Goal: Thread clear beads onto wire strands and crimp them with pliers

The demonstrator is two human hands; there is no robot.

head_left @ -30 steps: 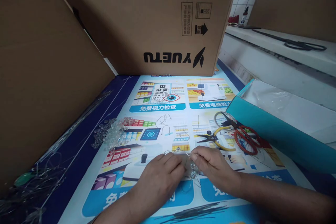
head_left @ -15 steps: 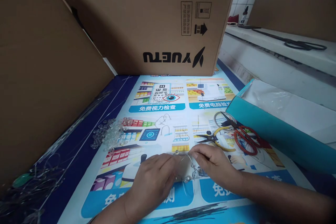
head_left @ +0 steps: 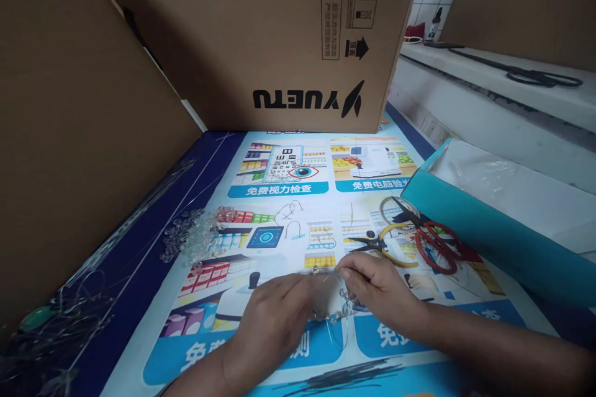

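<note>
My left hand (head_left: 277, 313) is closed on the left side of a small beaded piece (head_left: 330, 301), which has clear round beads along its edge and a pale middle. Its left part is hidden behind my fingers. At its right side, my right hand (head_left: 379, 288) pinches a thin clear line (head_left: 338, 274) between thumb and fingertips. A loose loop of line hangs below the piece. Just beyond my right hand lie yellow-handled pliers (head_left: 384, 245) and red-handled scissors (head_left: 431, 239), partly overlapping, near a round coil (head_left: 386, 209).
Clear beads (head_left: 198, 239) lie heaped at the left. Dark thin wires (head_left: 344, 377) lie at the front edge, and tangled strands (head_left: 60, 329) at the far left. Cardboard panels (head_left: 298, 43) wall off the back and left. A teal box (head_left: 493, 229) stands at the right.
My hands stay almost in place. The thin line by my right fingertips has shifted slightly, and the view has moved a little.
</note>
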